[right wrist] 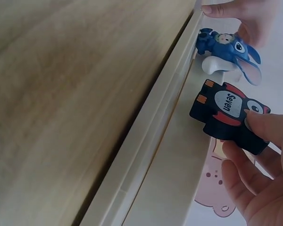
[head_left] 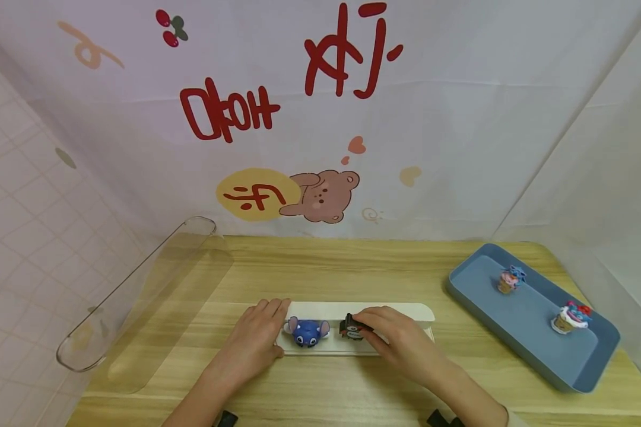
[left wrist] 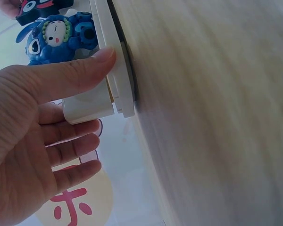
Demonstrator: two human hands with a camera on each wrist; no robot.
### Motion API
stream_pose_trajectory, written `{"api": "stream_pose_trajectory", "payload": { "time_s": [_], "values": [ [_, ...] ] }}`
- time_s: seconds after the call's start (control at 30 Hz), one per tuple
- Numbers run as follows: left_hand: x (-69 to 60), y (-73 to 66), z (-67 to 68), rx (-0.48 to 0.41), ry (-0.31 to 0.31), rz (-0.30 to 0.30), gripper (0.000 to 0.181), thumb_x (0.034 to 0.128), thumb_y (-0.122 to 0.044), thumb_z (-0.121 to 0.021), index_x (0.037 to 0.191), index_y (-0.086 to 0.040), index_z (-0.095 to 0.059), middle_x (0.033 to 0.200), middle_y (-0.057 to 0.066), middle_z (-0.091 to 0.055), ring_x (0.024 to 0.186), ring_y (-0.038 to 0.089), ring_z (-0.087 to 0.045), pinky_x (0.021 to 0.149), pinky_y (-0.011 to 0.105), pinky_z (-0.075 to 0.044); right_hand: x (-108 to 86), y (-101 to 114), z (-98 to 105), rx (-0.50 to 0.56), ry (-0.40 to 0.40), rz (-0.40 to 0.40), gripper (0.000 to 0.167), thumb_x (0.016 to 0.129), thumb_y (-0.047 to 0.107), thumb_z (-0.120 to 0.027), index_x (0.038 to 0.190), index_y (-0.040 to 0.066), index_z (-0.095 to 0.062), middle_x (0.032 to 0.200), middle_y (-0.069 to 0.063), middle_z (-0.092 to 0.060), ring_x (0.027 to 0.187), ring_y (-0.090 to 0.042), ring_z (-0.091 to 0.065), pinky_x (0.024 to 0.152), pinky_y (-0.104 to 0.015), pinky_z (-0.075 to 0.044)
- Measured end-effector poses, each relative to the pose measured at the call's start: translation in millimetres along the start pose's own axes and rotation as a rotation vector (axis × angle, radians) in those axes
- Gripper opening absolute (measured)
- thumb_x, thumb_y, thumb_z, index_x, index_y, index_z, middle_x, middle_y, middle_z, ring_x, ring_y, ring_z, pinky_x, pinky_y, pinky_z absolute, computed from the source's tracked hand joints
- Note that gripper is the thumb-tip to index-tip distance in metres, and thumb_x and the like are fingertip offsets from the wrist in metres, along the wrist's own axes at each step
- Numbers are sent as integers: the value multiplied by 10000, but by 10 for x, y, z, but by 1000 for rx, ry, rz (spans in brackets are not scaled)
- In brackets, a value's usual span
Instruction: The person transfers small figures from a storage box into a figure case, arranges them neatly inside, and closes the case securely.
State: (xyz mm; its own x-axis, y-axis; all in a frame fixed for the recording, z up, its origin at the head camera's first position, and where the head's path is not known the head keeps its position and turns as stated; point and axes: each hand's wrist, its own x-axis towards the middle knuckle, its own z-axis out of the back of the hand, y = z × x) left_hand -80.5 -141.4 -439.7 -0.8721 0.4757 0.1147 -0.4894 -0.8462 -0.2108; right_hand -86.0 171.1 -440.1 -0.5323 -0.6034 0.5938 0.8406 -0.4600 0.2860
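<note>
Right hand pinches a dark owl toy at the white stand, beside a blue figure; left hand grips its end (steadying, seemingly); placing looks underway; next calls for upright footing, then release.

I have a lane along the bench at mid-frame, above the white stand; the transparent tub at left and blue tray at right bound it.
</note>
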Motion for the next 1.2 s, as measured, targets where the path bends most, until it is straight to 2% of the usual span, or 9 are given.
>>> {"api": "stream_pose_trajectory", "payload": {
  "time_s": [0.13,0.63,1.2],
  "values": [
    [0,-2,11,2,-13,-6,934,636,-113,-1006,1431,66,-550,1317,165,-626,1186,327,-585,1018,522,-501,2,-1,-31,-11,19,-11,483,775,-42,-873,1221,80,-732,1169,-3,-724,1029,-161,-714,893,-277,-581],
    [8,-15,30,15,2,-6,927,654,-138,-1005,1435,62,-546,1331,164,-620,1201,329,-581,1015,512,-503,7,-25,-98,-45,60,-22,410,813,-1,-864,1195,79,-737,1148,-7,-732,1037,-169,-715,894,-315,-589],
    [-4,-10,22,5,-6,-10,926,637,-116,-1008,1425,60,-555,1318,157,-625,1180,322,-585,1010,516,-506,13,-4,-114,-55,80,-28,431,821,18,-865,1225,77,-726,1153,-8,-736,1039,-169,-714,883,-346,-596]
  ]
}}
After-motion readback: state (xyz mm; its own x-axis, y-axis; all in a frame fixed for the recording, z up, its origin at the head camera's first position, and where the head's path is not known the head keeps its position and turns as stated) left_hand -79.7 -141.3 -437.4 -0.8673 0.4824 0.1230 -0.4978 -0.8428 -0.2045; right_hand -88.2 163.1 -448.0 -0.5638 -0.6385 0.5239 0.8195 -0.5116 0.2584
